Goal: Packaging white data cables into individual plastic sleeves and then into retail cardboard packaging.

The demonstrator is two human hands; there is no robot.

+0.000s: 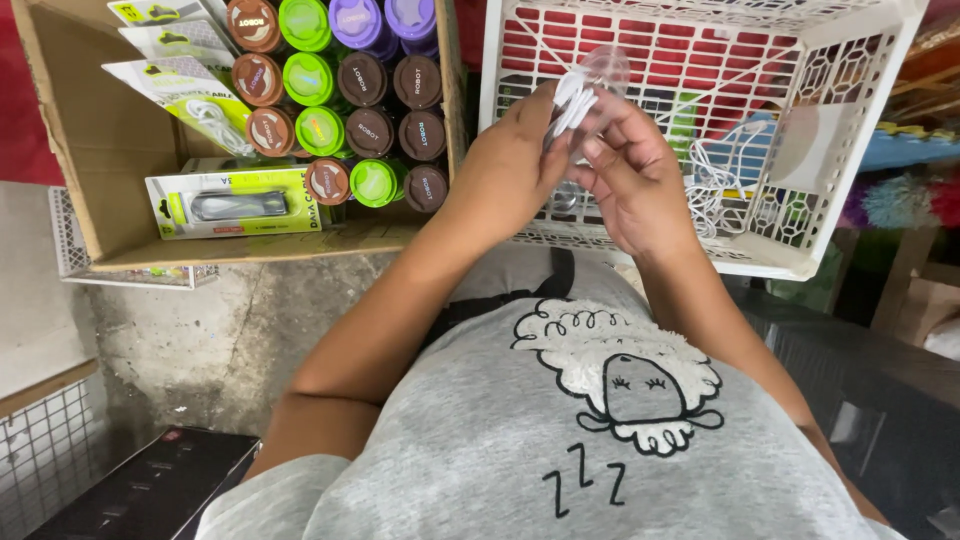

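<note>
Right now my left hand (515, 165) and my right hand (630, 170) meet in front of the white plastic basket (850, 90), both pinching a bundle of white earphone cable (572, 100) between fingertips. My left fingers are curled narrow around the coil; my right thumb and forefinger press its lower end. A small clear plastic case (607, 68) sits just above the cable, against the basket's wall. More loose white cable (712, 185) lies inside the basket. Left of the basket stands a cardboard box (70, 130) packed with round brown, green and purple lids (345, 100) and carded cable packs (235, 205).
</note>
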